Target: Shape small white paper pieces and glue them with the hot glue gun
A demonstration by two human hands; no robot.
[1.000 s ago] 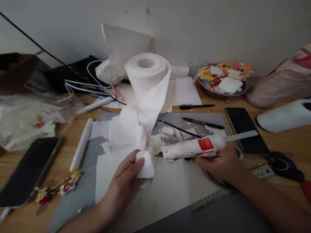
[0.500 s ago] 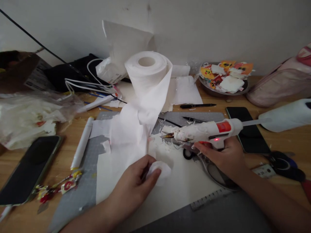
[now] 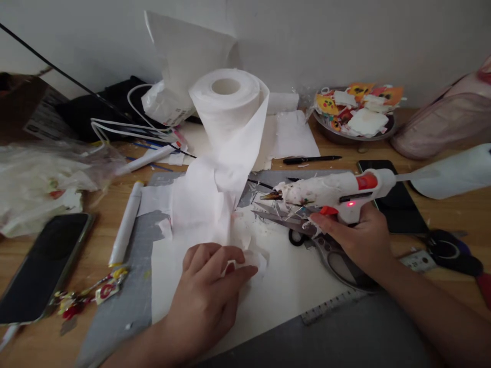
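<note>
My right hand (image 3: 364,235) is wrapped round the handle of a white hot glue gun (image 3: 326,190), its red trigger under a finger and its small red light on. The nozzle is dark and points left, with dried glue on the barrel. My left hand (image 3: 215,286) is over the white sheet, thumb and fingers curled about a small piece of white tissue (image 3: 261,259); the exact contact is partly hidden. Beneath the glue gun lies a pair of grey scissors (image 3: 333,260). A large paper roll (image 3: 226,115) stands behind, its loose end trailing towards my left hand.
A grey cutting mat (image 3: 107,317) carries a white sheet (image 3: 280,306) and a clear ruler (image 3: 330,305). At left are a phone (image 3: 46,260) and a white marker (image 3: 126,225). A metal bowl (image 3: 355,134) of cutouts, a pen (image 3: 312,159) and another phone (image 3: 399,209) are at right.
The glue gun has moved slightly up and right. My left fingers have shifted from a thumb-on-top pinch to a looser curl round the tissue piece. The view has shifted a little.
</note>
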